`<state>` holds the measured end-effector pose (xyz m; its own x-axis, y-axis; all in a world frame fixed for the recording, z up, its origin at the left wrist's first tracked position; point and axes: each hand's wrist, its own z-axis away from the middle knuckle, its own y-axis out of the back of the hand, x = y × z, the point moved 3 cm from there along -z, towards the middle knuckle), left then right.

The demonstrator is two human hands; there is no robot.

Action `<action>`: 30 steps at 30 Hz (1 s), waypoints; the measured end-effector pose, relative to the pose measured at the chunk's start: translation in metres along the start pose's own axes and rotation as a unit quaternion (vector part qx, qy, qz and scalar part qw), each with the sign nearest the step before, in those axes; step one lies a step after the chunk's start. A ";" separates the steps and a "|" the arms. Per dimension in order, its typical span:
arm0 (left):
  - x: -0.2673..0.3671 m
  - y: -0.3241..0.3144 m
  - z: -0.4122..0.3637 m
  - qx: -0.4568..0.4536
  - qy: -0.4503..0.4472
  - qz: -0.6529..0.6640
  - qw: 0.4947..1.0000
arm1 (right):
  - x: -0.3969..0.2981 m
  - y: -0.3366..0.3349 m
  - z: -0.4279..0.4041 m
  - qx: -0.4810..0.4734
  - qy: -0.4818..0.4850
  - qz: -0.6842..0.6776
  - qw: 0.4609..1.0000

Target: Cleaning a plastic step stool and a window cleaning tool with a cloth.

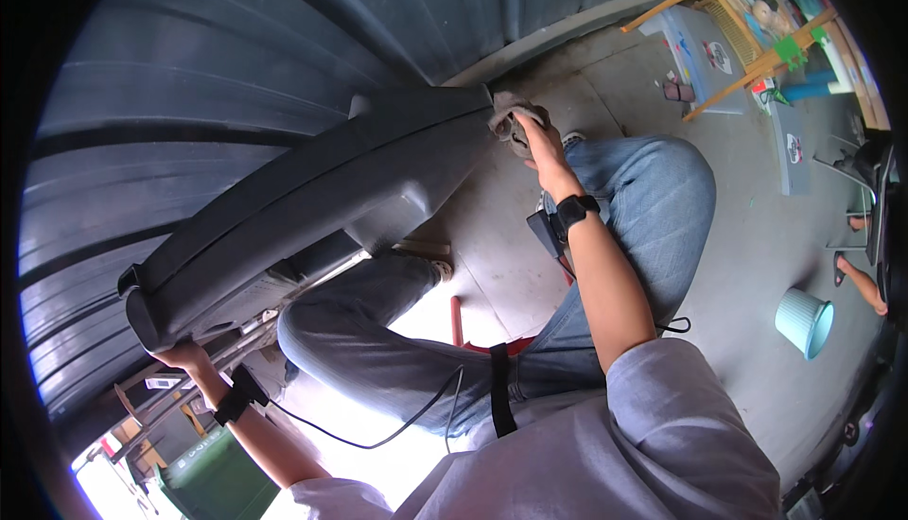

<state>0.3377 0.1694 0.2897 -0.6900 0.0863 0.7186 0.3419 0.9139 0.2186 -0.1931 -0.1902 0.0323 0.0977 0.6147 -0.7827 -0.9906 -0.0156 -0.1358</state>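
Note:
A long, curved, dark grey moulded plastic shell (305,187) stretches before me, with a seam along its length and a hollow housing on its near side. My left hand (184,355) grips the underside of its lower left end; most of the fingers are hidden behind the edge. At the far right end, my right hand (545,151) holds a crumpled grey-brown cloth (512,121), which lies at the shell's tip. Whether the cloth presses on the plastic I cannot tell. Both wrists carry black straps with small devices.
A corrugated metal wall (213,45) rises behind the shell. On the floor to the right stand a light blue bucket (798,321), a lidded plastic box (709,59) and a wooden rack (752,66). Another person's foot (840,268) shows there. A green bin (220,474) stands lower left.

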 end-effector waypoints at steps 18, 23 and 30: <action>-0.019 0.013 -0.009 0.071 0.105 -0.003 0.992 | 0.049 -0.010 -0.025 -0.100 -0.180 -0.452 0.868; 0.000 0.000 -0.004 0.063 0.081 -0.020 0.995 | 0.060 -0.017 -0.038 -0.085 -0.112 -0.289 0.947; -0.001 0.003 -0.005 0.031 0.068 -0.020 0.997 | 0.049 -0.016 -0.045 -0.096 0.012 -0.076 0.992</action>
<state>0.3426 0.1705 0.2929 -0.6073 -0.0011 0.7945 0.2737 0.9385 0.2105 -0.1682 -0.1951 -0.0317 0.2500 0.6027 -0.7578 -0.9276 -0.0753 -0.3659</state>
